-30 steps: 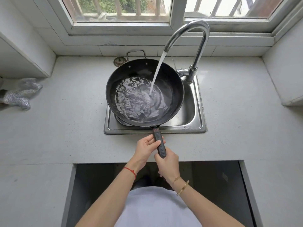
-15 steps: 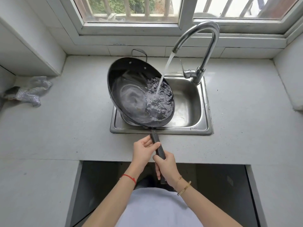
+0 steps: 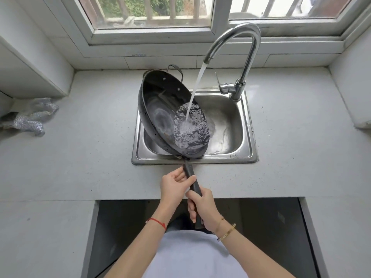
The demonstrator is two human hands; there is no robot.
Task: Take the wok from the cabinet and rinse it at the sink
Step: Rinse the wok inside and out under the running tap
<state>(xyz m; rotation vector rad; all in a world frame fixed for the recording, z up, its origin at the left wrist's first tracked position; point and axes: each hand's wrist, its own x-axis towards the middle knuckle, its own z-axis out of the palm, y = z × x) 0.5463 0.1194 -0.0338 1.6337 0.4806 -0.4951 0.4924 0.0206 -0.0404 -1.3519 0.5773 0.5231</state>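
A black wok [image 3: 158, 115] is held over the steel sink [image 3: 226, 121], tilted steeply with its right rim down and its left rim raised. Water streams from the chrome tap [image 3: 239, 43] into the pool gathered at the wok's low right side. The wok's long dark handle [image 3: 190, 177] points toward me across the sink's front edge. My left hand [image 3: 174, 187] wraps the handle from the left, fingers partly curled around it. My right hand [image 3: 202, 209] grips the handle's near end, just behind the left hand.
A crumpled silver-grey cloth [image 3: 30, 115] lies on the grey counter [image 3: 84, 157] at far left. An open dark cabinet space [image 3: 124, 227] gapes below the counter's front edge. White walls flank both sides, and a window sill [image 3: 170, 47] runs behind the sink.
The wok has rolled from lying level to a steep tilt with its right side down, and the water has pooled to the right. Both hands stayed on the handle.
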